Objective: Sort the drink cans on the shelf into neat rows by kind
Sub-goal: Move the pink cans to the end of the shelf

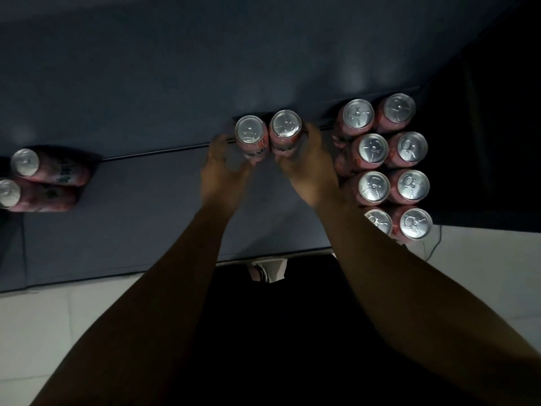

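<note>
Shelf (146, 200): cans (285, 127) seemingly between fingers (311, 137)

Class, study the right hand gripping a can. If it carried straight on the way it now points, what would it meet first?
The right hand points toward the back wall. Its can stands near that wall, so the can would likely hit it first; depth is unclear.

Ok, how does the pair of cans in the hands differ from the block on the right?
The middle pair is two cans side by side; the right block is eight, in two columns. The left hand and right hand each grip one can of the pair; the block stands unheld. Both are upright, silver-topped and reddish-sided.
</note>
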